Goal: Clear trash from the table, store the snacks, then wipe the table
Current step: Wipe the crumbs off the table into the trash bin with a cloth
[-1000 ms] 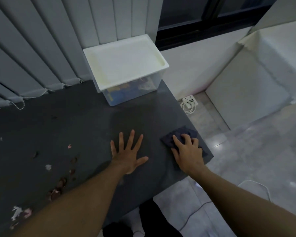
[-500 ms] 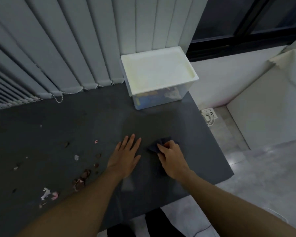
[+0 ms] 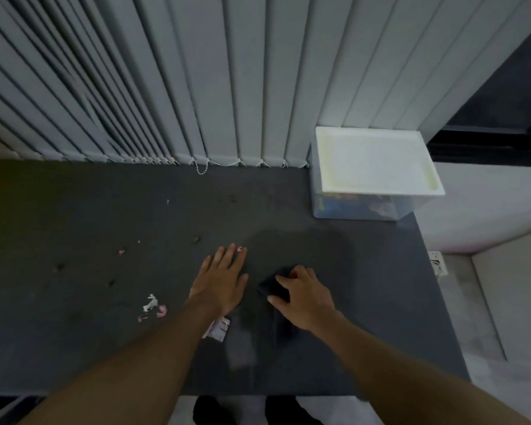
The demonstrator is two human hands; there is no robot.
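A: Status check. Storage box (image 3: pixel 377 173) stands at the far right corner of the table (image 3: pixel 74 348), white lid on. Coloured packets show through the clear wall, so I judge the snacks stored.

B: Trash?

A: Not fully cleared. Pink and white scraps (image 3: pixel 153 308) lie left of the left forearm, a small pink bit (image 3: pixel 240 248) sits just past the left fingertips, and a pale piece of paper (image 3: pixel 218 328) peeks out beside the left wrist. Dark crumbs (image 3: pixel 196 239) are scattered further left and toward the blinds (image 3: pixel 196 87).

B: Hands?

A: Left hand (image 3: pixel 221 280) lies flat on the table, palm down, fingers extended and close together, holding nothing. Right hand (image 3: pixel 304 297) presses down on a dark cloth (image 3: pixel 273 288), fingers curled over its top; the cloth is bunched under the palm, just right of the left hand.

B: So the wiping stage.

A: Judged so. The right portion near the box looks free of debris; the left portion still carries scraps and crumbs. I cannot tell wet from dry in this dim light.

B: Remaining?

A: Pick up the scraps, then wipe the left side.
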